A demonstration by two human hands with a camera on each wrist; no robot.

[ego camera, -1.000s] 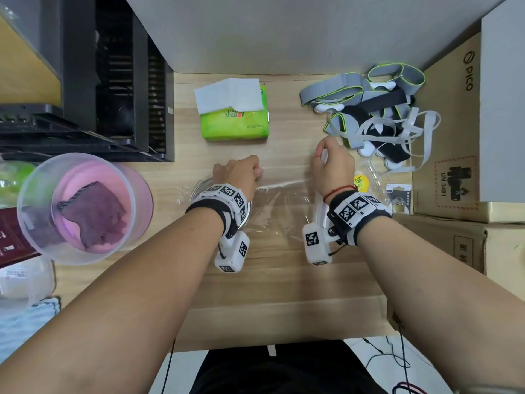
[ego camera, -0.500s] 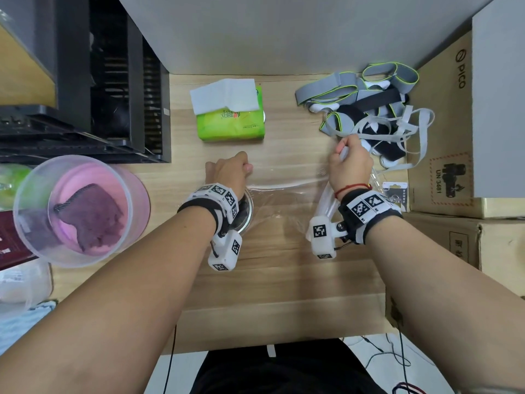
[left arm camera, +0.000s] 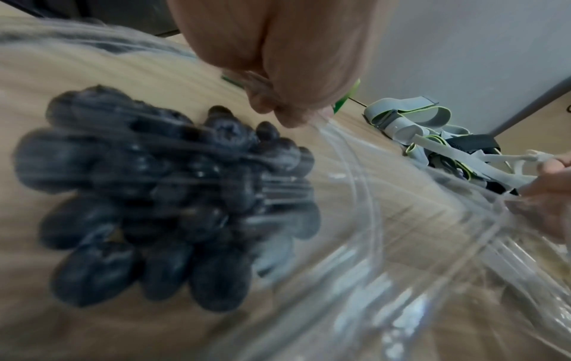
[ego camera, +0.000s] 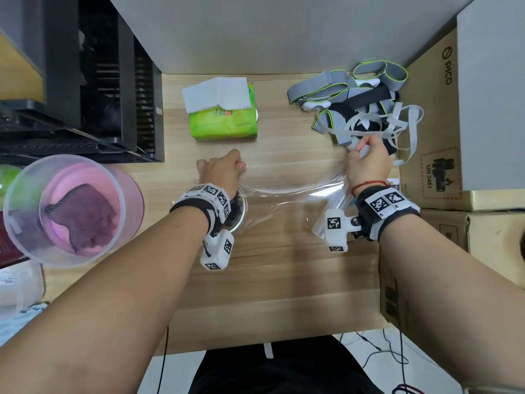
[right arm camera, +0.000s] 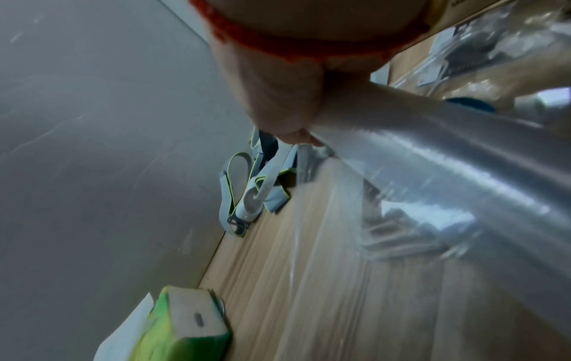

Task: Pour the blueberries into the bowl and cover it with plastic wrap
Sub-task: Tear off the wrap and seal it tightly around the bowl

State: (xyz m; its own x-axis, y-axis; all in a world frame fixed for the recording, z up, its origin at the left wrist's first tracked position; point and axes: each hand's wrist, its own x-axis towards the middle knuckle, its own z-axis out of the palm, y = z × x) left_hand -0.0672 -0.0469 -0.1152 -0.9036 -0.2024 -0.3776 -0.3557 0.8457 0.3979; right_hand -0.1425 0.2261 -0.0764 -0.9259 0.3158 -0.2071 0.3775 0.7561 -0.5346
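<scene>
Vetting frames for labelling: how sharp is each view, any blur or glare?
Head view: sharp and evenly lit, edges bowed by the wide lens; plastic wrap shows only as faint glints. Left wrist view: blueberries smeared and soft, left hand blurred close up. Right wrist view: dim, roll streaked with glare and blur.

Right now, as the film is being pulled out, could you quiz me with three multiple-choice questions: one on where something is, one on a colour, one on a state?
1. Where is the glass bowl?
A. under the left wrist
B. beside the cardboard box
C. on the black rack

2. What colour is the tissue pack?
A. red
B. green
C. blue

3. What state is the plastic wrap in?
A. rolled up, untouched
B. crumpled in a ball
C. stretched between both hands

Answers:
1 A, its rim peeks out below the left hand.
2 B, bright green wrapper.
3 C, the left hand pinches its end, the right hand grips the roll.
</scene>
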